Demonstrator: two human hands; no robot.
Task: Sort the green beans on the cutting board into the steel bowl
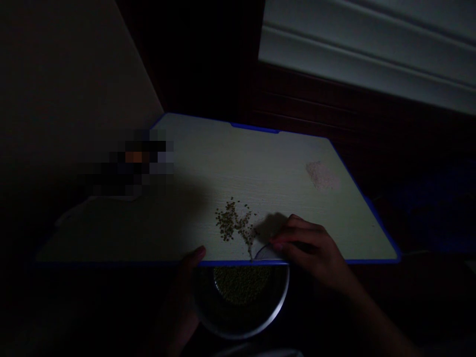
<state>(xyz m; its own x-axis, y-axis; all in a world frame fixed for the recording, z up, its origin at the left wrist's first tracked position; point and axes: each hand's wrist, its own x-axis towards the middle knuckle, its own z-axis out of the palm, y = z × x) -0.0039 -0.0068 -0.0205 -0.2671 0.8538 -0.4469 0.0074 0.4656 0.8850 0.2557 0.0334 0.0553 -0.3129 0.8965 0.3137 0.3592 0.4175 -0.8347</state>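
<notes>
A pale board with a blue rim (267, 163) lies in front of me, with a loose pile of small greenish beans (227, 223) near its front edge. Below that edge is a shiny metal bowl (280, 302), with many similar beans (241, 285) inside. My left hand (182, 302) grips the bowl's left side, its thumb up at the board's edge; most of its fingers are in darkness. To the right of the pile, my right hand (308, 248) is closed in a pinch low over the board. A thin, dark-edged thing shows at its fingertips, too dim to name.
A small heap of pale pinkish grains (322, 176) lies at the board's right. Blurred-out items cover its left side. White slats (364, 44) are at the upper right, and a dim blue object (439, 213) is at the far right. The surroundings are very dark.
</notes>
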